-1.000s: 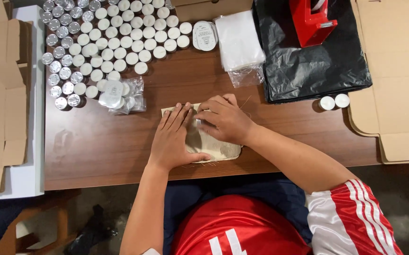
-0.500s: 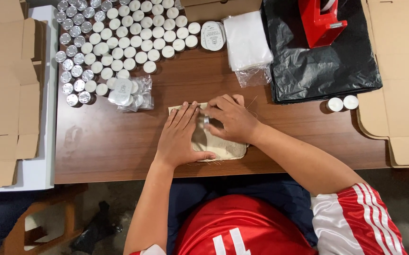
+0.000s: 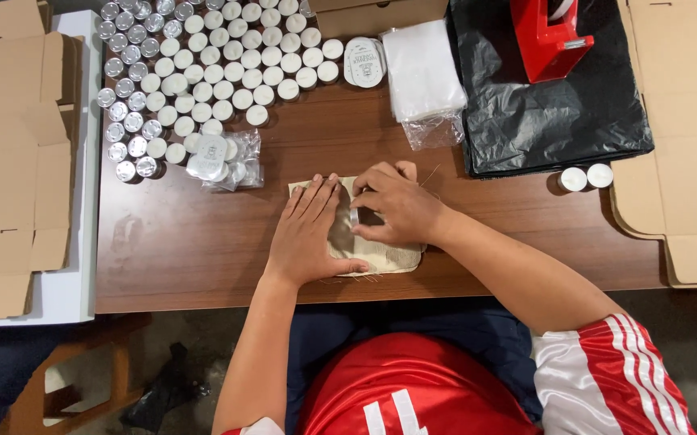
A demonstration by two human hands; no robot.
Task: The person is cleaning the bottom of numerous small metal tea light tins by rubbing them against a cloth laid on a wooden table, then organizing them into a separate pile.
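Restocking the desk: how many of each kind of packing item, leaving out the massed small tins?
Red tape dispenser: 1
Black bag: 1
Stack of clear bags: 1
Beige pouch under both hands: 1
Lone tins at right: 2
Total: 6

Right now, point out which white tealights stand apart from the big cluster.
The two tealights at the right, just below the black plastic bag, beside the flat cardboard. All the others crowd the table's upper left corner.
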